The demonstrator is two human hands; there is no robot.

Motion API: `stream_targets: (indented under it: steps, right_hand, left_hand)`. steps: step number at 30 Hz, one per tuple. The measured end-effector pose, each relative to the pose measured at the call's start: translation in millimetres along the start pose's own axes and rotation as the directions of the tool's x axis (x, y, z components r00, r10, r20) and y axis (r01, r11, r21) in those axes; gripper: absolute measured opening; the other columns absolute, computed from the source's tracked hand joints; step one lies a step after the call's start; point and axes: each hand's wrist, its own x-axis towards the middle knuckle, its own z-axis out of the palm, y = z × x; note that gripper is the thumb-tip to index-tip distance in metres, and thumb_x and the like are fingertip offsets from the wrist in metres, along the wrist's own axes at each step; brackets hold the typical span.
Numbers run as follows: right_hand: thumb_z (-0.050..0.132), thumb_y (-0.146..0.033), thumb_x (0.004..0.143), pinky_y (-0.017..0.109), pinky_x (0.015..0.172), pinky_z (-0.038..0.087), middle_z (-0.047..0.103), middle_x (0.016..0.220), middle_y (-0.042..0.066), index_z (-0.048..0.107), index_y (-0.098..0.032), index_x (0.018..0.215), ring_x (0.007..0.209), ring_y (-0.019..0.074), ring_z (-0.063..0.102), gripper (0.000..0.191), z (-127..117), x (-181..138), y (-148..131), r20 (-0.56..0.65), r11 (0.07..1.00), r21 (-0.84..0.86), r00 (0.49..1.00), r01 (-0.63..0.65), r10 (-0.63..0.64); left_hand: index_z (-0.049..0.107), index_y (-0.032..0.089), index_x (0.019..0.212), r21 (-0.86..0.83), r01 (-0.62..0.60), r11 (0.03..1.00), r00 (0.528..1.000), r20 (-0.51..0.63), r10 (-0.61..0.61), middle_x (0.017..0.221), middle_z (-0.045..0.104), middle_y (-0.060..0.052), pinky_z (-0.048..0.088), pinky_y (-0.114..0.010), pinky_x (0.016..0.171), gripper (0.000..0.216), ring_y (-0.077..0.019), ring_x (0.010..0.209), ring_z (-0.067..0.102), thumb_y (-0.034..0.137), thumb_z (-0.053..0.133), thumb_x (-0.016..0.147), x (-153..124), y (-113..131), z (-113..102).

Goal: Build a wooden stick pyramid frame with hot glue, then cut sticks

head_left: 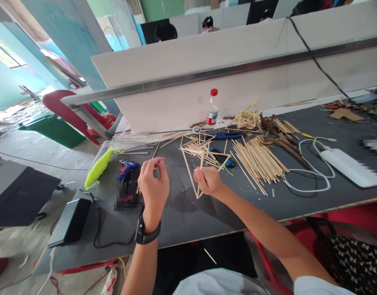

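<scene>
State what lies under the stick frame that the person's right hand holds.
Under the stick frame held by the right hand lie the dark tabletop, loose sticks and a dark blue-tipped object, partly covered. What the hand itself covers cannot be seen.

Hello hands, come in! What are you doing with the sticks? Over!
Left hand raised, pinching something small. Right hand gripping stick frame. Glue gun beside left hand, loose stick pile to the right. Over.

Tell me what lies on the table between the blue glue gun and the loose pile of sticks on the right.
In the head view, between the glue gun and the stick pile are both hands, left hand and right hand, which holds a triangular stick frame.
</scene>
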Motion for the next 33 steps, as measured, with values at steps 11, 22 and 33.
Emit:
stream_targets:
  steps: [11,22,33]
  right_hand:
    - [0.036,-0.036,0.105,0.030,0.051,0.023,0.046,0.051,-0.001,0.042,-0.023,0.061,0.047,0.0122,0.039,0.047,4.9,0.6,-2.0,0.109,0.970,-0.150,0.978,0.191,-0.176]
    - [0.035,-0.031,0.108,0.026,0.054,0.030,0.059,0.054,-0.002,0.053,-0.021,0.068,0.051,0.0098,0.051,0.045,6.6,0.0,-2.9,0.125,0.820,-0.404,0.912,0.405,-0.390]
    - [0.039,-0.028,0.106,0.026,0.055,0.030,0.059,0.055,-0.003,0.056,-0.019,0.069,0.052,0.0098,0.052,0.042,7.7,-1.7,-1.3,0.125,0.775,-0.469,0.901,0.424,-0.416]
  left_hand:
    - [0.070,0.020,0.100,-0.060,-0.001,0.998,0.996,0.084,0.006,0.088,0.072,-0.005,0.047,-0.025,0.069,0.021,-0.0166,0.077,0.064,0.035,0.055,0.098,-3.9,21.6,-2.3]
    - [0.073,0.020,0.119,-0.456,0.047,0.889,0.950,0.296,0.101,0.092,0.073,-0.007,0.055,-0.027,0.073,0.029,-0.0174,0.082,0.069,0.030,0.068,0.091,-22.3,40.5,-24.8]
    - [0.073,0.022,0.100,-0.496,0.111,0.861,0.966,0.256,0.023,0.091,0.066,-0.003,0.047,-0.022,0.068,0.013,-0.0125,0.078,0.059,0.027,0.072,0.088,-18.5,37.0,-14.3]
